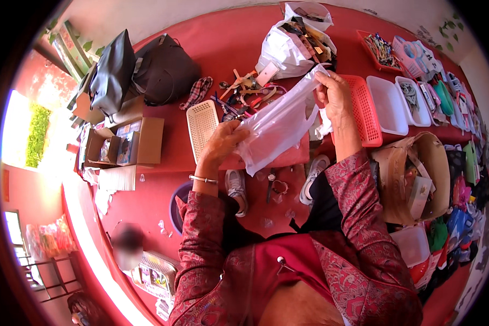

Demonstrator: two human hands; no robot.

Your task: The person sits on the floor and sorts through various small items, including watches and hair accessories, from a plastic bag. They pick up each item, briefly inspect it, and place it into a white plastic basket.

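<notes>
Head view: a thin, translucent white plastic bag [280, 127] is held stretched, its upper end pinched by the right hand [336, 95] and its left edge by the left hand [221, 142], near a tangled pile of multicoloured straps [243, 99]. Tension is best kept light so the film is not torn, and snagging on the straps or the beige perforated plastic basket [202, 122] should be avoided.

Fisheye head view, down onto hands [336, 95]
</notes>
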